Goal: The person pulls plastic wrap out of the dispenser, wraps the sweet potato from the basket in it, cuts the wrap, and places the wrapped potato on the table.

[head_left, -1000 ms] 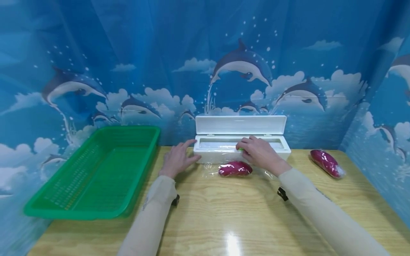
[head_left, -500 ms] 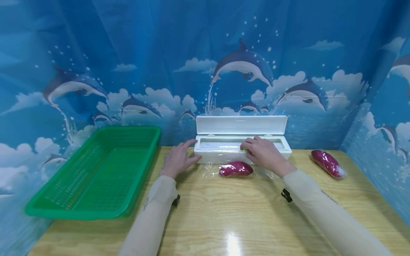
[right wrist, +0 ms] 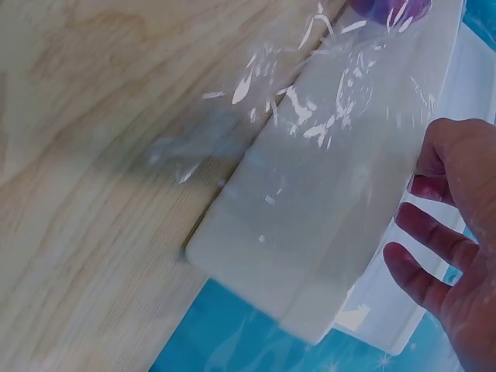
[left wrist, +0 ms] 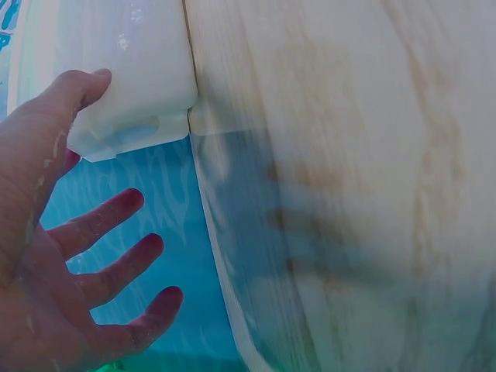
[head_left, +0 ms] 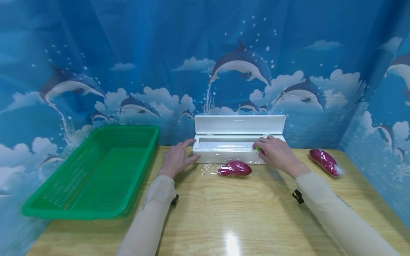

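A white cling film dispenser (head_left: 217, 157) stands at the table's back with its lid (head_left: 240, 124) raised. My left hand (head_left: 175, 160) holds its left end between thumb and index finger; the other fingers spread free in the left wrist view. On the front edge of the trough, my right hand (head_left: 276, 153) pinches a small green slider cutter (head_left: 257, 148), mostly hidden by the fingers. Clear film (right wrist: 310, 108) hangs over the dispenser's front onto the table. A glossy purple elongated vegetable (head_left: 235, 169) lies on the table against the dispenser, with film over and around it.
A large green plastic basket (head_left: 128, 209) stands on the left. Another purple vegetable (head_left: 325, 161), wrapped in film, lies at the right on the wooden table (head_left: 205, 213). A blue dolphin-print curtain (head_left: 179, 42) hangs behind and on the right.
My right hand has slid rightward along the dispenser's front edge with the green slider cutter. The left hand, the dispenser and the purple vegetables have stayed in place.
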The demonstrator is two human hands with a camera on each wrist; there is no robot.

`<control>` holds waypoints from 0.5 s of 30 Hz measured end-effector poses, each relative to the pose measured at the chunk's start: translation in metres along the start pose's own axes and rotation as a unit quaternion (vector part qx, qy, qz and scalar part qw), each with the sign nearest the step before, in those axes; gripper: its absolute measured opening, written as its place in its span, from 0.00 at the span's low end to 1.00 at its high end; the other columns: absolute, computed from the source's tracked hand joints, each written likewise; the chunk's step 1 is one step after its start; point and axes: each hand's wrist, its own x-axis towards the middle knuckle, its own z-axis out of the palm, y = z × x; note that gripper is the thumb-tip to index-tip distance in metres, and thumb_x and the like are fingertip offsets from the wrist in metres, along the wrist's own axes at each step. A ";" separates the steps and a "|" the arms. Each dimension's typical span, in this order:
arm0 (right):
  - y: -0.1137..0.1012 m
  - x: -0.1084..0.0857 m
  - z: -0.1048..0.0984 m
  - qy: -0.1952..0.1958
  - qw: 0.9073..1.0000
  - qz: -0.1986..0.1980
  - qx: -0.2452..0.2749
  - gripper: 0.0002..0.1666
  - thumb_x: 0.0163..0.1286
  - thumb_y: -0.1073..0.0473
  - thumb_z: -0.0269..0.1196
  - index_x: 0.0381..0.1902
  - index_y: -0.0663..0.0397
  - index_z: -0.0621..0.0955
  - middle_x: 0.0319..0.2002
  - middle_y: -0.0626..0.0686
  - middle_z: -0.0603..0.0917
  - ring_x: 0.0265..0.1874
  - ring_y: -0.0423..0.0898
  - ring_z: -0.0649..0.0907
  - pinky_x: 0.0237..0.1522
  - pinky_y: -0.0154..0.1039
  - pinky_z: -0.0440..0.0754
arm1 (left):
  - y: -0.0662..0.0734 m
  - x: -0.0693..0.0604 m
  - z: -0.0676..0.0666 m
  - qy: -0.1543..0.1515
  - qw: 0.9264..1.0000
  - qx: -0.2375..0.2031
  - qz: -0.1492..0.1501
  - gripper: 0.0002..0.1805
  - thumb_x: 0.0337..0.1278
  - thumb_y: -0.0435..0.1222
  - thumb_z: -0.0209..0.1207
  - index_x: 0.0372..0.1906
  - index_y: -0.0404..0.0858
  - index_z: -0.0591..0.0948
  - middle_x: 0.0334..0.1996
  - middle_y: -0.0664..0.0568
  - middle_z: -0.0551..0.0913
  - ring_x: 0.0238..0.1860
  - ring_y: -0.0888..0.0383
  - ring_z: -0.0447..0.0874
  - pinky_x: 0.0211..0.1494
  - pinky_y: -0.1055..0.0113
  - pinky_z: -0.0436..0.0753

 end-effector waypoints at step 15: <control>0.017 -0.012 -0.012 -0.015 1.000 0.007 -0.007 0.13 0.64 0.66 0.68 0.46 0.49 0.86 0.43 0.53 0.89 0.40 0.56 0.84 0.31 0.48 0.82 | -0.002 0.002 0.002 -0.002 1.000 -0.005 0.010 0.40 0.62 0.63 0.62 0.77 0.61 0.65 0.53 0.44 0.84 0.41 0.48 0.80 0.25 0.63 0.76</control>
